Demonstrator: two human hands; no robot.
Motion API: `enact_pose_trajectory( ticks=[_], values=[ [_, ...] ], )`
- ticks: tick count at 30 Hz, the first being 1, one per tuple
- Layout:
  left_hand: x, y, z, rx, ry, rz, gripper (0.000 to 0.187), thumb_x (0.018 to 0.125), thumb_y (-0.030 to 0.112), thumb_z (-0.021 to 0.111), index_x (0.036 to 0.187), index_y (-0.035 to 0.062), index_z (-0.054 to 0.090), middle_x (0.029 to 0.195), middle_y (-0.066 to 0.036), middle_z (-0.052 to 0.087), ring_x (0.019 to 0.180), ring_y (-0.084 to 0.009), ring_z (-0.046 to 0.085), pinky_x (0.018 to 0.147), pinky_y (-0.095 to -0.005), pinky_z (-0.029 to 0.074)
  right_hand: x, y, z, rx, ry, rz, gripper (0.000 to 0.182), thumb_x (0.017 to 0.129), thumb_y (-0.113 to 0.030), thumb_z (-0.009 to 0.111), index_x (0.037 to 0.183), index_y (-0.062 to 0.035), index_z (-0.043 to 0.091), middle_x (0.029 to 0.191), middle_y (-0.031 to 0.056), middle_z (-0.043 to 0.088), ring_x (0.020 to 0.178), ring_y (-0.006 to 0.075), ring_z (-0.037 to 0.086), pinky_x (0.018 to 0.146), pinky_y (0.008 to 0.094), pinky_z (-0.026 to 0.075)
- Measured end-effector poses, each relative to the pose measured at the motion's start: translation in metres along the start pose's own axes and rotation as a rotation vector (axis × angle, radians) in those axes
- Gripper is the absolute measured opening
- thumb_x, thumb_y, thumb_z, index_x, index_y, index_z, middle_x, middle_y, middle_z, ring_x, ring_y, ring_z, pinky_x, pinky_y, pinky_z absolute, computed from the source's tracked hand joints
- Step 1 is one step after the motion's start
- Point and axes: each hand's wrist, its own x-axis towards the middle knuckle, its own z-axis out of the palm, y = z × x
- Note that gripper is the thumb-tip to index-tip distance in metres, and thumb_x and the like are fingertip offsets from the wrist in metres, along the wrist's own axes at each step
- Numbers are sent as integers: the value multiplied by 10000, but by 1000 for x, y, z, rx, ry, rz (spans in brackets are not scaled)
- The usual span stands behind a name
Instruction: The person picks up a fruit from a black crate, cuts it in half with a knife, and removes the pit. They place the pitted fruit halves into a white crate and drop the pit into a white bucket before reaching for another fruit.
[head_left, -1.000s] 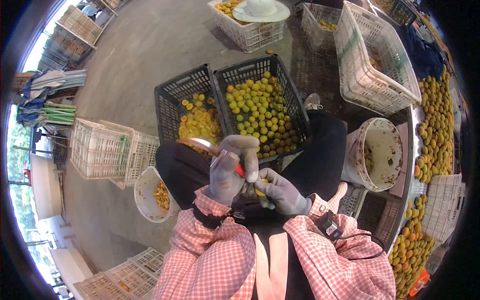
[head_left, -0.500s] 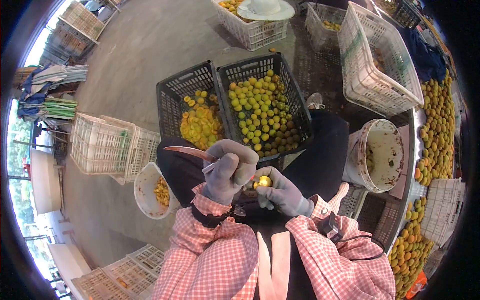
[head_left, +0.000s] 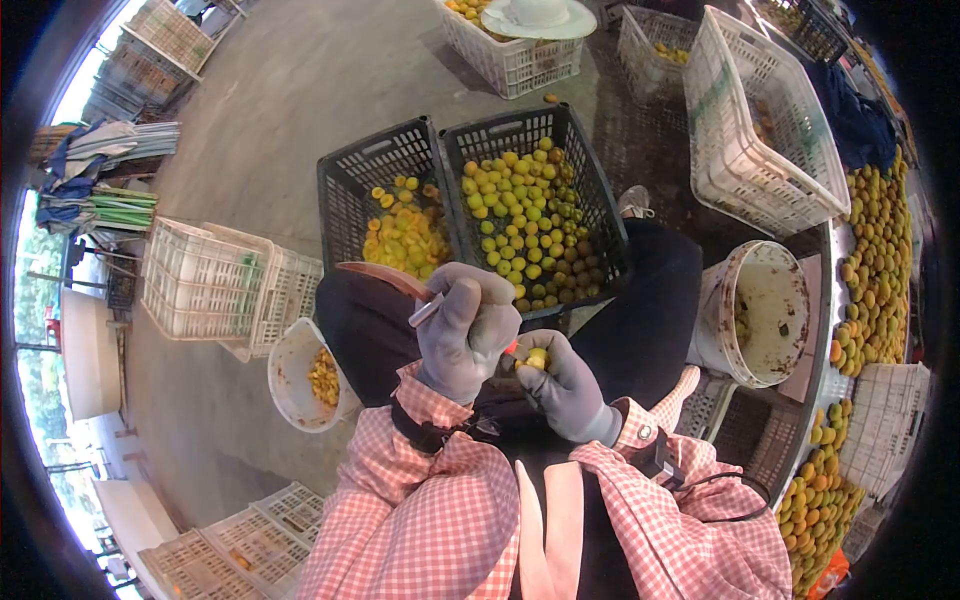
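My left hand (head_left: pixel 465 325), in a grey glove, is closed around a slim tool with a pale silvery end (head_left: pixel 426 310). A curved, brown, blade-like piece (head_left: pixel 385 277) sticks out from the same fist; whether the two are joined is hidden. My right hand (head_left: pixel 572 392), also gloved, pinches a small yellow-green fruit (head_left: pixel 537 358). Between the hands a small red tip (head_left: pixel 511 347) shows close to the fruit. Beyond them, the left black crate (head_left: pixel 375 150) contains cut yellow pieces (head_left: pixel 405 235), and the right black crate (head_left: pixel 510 131) holds whole green-yellow fruits (head_left: pixel 520 200).
A white bucket (head_left: pixel 290 375) with yellow scraps stands left; a stained bucket (head_left: pixel 765 310) stands right. White crates (head_left: pixel 205 280) are at left, with another large one (head_left: pixel 765 150) at upper right. Many fruits (head_left: pixel 875 270) lie along the right side. A white hat (head_left: pixel 540 17) tops a far crate.
My right hand has turned around the fruit, covering more of it, and shifted slightly. My left hand has tilted a little and moved slightly, still gripping the tool. The view has shifted slightly.
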Motion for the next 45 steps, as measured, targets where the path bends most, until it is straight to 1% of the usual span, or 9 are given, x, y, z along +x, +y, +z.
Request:
enact_pose_trajectory(
  ticks=[13,16,18,22,24,28,30,43,45],
  values=[
    [-2,1,10,98,56,-9,349,918,323,609,889,-24,586,507,25,385,415,-57,315,415,-240,244,5,-1,1,-479,75,-269,268,909,-107,585,1145,-46,476,931,99,591,855,196,594,753,331,482],
    [2,3,8,96,68,-35,354,916,336,609,879,-16,589,504,31,376,413,-56,313,413,-242,238,10,-2,-3,-143,9,-145,246,912,-105,582,1130,-51,482,920,79,595,842,191,591,742,335,488],
    [1,5,4,75,92,-63,359,915,344,609,872,-12,591,502,32,376,412,-56,314,412,-243,236,10,-15,-16,627,-261,446,222,914,-108,582,1105,-49,484,910,70,595,858,200,585,762,337,483],
    [-3,0,-1,35,75,-159,373,919,361,599,860,-8,593,504,30,396,409,-58,321,409,-248,239,12,-12,-10,595,-271,472,214,915,-127,588,1086,-52,484,894,60,593,769,164,581,684,302,477],
    [-4,-3,-1,60,71,-178,376,922,363,595,859,-7,593,504,31,400,410,-58,324,410,-248,245,19,7,-5,-440,-52,-341,227,917,-146,596,1094,-56,486,890,49,599,646,112,556,582,255,445],
    [-5,-1,9,193,54,-137,359,933,359,576,848,10,579,492,28,386,406,-70,335,410,-241,250,21,10,-7,-400,-46,-454,268,918,-174,607,1125,-59,482,858,32,582,571,69,513,515,229,408],
    [-2,3,11,271,41,-152,346,944,363,554,843,33,566,489,24,376,405,-83,338,413,-244,253,13,-4,-11,-14,-189,40,302,921,-179,610,1161,-58,473,835,19,554,598,67,517,536,231,422],
    [4,37,10,335,-158,-104,359,897,388,619,831,48,526,598,-39,545,467,-116,476,431,-246,343,2,-37,-10,252,-202,198,283,907,-110,615,1157,-63,491,835,-16,549,615,51,481,539,190,405],
    [16,50,6,118,-163,205,373,911,398,603,859,28,594,602,-31,549,406,-62,389,376,-227,258,2,-19,-17,128,-111,263,318,903,-71,604,1197,-65,485,908,-12,566,670,52,494,575,182,418]
  ],
)
